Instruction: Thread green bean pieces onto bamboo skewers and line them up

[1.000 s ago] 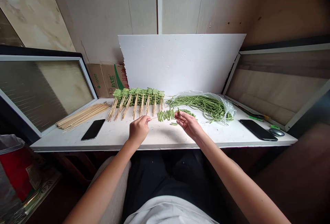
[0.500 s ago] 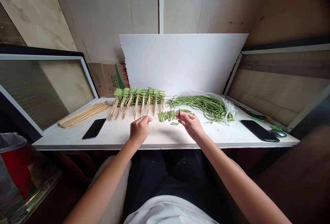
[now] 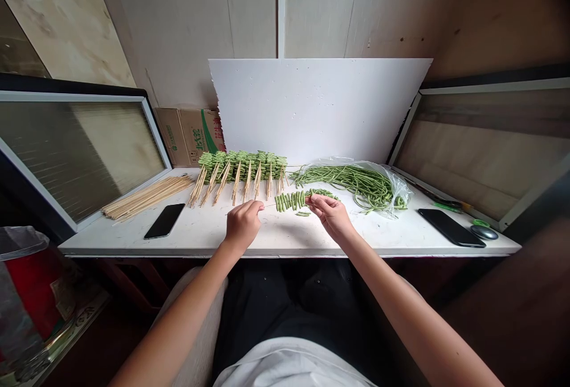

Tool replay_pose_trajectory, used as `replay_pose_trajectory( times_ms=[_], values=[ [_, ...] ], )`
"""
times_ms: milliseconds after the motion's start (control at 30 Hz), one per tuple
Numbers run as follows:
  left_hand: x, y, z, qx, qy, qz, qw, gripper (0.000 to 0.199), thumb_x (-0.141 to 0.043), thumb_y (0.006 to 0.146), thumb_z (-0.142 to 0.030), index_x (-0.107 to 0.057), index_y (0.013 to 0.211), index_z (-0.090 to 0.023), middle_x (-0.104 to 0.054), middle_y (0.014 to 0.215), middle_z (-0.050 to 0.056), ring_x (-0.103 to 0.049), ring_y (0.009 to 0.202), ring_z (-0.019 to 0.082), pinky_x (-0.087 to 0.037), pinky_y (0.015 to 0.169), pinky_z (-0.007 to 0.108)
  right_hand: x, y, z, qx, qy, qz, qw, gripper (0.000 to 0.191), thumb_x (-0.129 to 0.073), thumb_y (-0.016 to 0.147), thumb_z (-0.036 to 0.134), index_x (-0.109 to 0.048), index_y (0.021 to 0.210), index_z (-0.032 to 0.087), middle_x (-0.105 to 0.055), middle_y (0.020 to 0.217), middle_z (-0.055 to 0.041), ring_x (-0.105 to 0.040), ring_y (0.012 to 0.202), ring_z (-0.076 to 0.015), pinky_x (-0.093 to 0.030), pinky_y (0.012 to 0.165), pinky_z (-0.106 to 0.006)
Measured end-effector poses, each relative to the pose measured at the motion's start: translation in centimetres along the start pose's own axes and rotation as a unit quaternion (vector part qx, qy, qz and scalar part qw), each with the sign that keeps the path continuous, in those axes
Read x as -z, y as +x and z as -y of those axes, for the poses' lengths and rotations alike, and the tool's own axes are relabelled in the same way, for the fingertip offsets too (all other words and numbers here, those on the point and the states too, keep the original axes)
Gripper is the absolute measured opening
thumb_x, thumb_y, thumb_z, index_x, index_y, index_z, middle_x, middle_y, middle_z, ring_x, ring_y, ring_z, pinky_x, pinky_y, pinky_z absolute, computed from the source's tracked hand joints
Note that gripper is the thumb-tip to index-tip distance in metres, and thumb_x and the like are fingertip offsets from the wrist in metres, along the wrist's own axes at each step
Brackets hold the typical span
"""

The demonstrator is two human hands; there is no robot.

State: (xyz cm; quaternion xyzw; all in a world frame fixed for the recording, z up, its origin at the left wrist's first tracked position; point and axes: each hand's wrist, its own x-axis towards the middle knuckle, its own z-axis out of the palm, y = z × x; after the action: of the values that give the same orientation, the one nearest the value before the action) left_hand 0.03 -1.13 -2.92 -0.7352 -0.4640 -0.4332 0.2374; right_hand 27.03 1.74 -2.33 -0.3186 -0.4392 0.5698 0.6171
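My left hand (image 3: 244, 222) is closed around the blunt end of a thin bamboo skewer (image 3: 269, 205), held level above the table. A row of short green bean pieces (image 3: 289, 200) is threaded side by side along it. At the other end, my right hand (image 3: 330, 216) pinches with thumb and fingertips at what looks like a bean piece; the fingers partly hide it and the skewer's tip. Behind the right hand lies a small heap of cut bean pieces (image 3: 324, 193). One loose cut piece (image 3: 303, 214) rests below the row.
Finished bean skewers (image 3: 243, 164) are stacked at the back, sticks toward me. Bare skewers (image 3: 149, 196) and a phone (image 3: 164, 221) lie left. Long beans (image 3: 351, 182) spill from a plastic bag at right, near another phone (image 3: 450, 227) and a dark rounded object (image 3: 484, 232).
The view has shifted slightly. Both hands keep nearly the same pose on the skewer, and the threaded row looks almost unchanged.
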Motion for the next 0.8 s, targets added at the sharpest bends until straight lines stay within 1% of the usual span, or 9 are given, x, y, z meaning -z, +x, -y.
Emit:
replay_pose_trajectory(
  times_ms=[67,200,367,500,800],
  values=[
    [-0.1,0.0,0.0,0.004,-0.006,0.002,1.000,0.033,-0.048,0.083,0.004,-0.071,0.083,-0.020,-0.077,0.076,0.002,-0.070,0.066,0.018,-0.042,0.055,0.025,0.0,-0.1,0.1,0.002,-0.006,0.000,1.000,0.027,-0.093,0.072,0.041,-0.083,0.087,0.022,-0.081,0.096,-0.0091,-0.075,0.104,-0.0254,-0.058,0.097,-0.038],
    [-0.3,-0.1,0.1,0.020,-0.030,0.003,0.999,0.031,-0.050,0.084,0.003,-0.071,0.087,-0.020,-0.080,0.083,0.003,-0.074,0.074,0.019,-0.046,0.058,0.025,-0.3,-0.2,0.5,0.003,-0.010,-0.005,1.000,0.029,-0.092,0.072,0.044,-0.082,0.089,0.022,-0.081,0.100,-0.0099,-0.075,0.104,-0.0268,-0.059,0.090,-0.038],
    [-0.3,-0.1,-0.1,0.010,-0.043,-0.012,0.999,0.031,-0.050,0.084,0.004,-0.070,0.088,-0.020,-0.080,0.084,0.002,-0.074,0.075,0.019,-0.047,0.059,0.025,-0.6,-0.3,0.6,0.014,-0.021,-0.027,0.999,0.031,-0.091,0.072,0.046,-0.081,0.089,0.022,-0.080,0.100,-0.0110,-0.074,0.107,-0.0282,-0.061,0.084,-0.036],
    [-0.1,-0.1,-0.3,0.002,-0.030,-0.009,1.000,0.034,-0.047,0.084,0.005,-0.070,0.086,-0.019,-0.079,0.080,0.003,-0.073,0.073,0.019,-0.047,0.058,0.025,-0.7,-0.4,0.3,0.018,-0.018,-0.041,0.999,0.028,-0.092,0.072,0.045,-0.079,0.083,0.022,-0.080,0.102,-0.0104,-0.072,0.112,-0.0289,-0.062,0.084,-0.036],
    [-0.2,-0.2,-0.1,-0.001,-0.029,-0.018,0.999,0.036,-0.045,0.083,0.007,-0.070,0.086,-0.019,-0.079,0.081,0.004,-0.074,0.076,0.020,-0.048,0.059,0.026,-0.9,-0.5,-0.7,0.023,-0.014,-0.033,0.999,0.029,-0.091,0.073,0.048,-0.079,0.084,0.024,-0.079,0.097,-0.0087,-0.073,0.106,-0.0286,-0.062,0.086,-0.040]
  ],
)
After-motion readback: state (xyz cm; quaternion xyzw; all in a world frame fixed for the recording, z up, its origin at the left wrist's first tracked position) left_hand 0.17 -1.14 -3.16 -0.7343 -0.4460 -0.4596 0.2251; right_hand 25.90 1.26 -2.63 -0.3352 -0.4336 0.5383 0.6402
